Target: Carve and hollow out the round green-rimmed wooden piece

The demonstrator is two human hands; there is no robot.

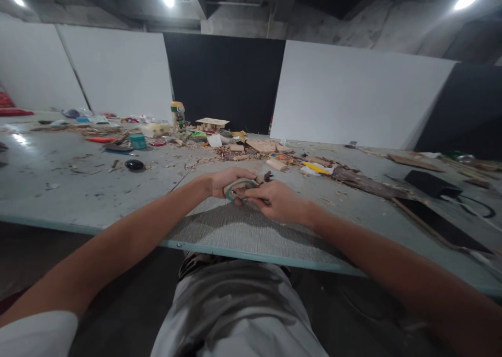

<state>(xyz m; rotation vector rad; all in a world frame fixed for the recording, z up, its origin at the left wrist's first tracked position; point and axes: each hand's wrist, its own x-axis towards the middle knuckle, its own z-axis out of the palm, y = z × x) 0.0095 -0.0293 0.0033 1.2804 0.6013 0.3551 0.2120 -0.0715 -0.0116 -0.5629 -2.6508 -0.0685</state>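
Note:
Just above the table's near edge, my left hand [230, 178] is closed around a small round piece [232, 191] with a tan face and a teal band near its rim. From the right, my right hand [276, 199] reaches in, its fingers pinched together against the face of this piece. Whatever those fingers grip is hidden or too small to name. A small dark brown bit [268, 176] shows just beyond my right hand.
Wood shavings [219, 158], a wood block [276, 164] and a yellow-handled tool [317, 168] lie behind my hands. Left are a black computer mouse [134, 164] and a teal box [137, 141]. Right are a bark-covered branch [364, 183] and a phone-like dark slab [439, 223].

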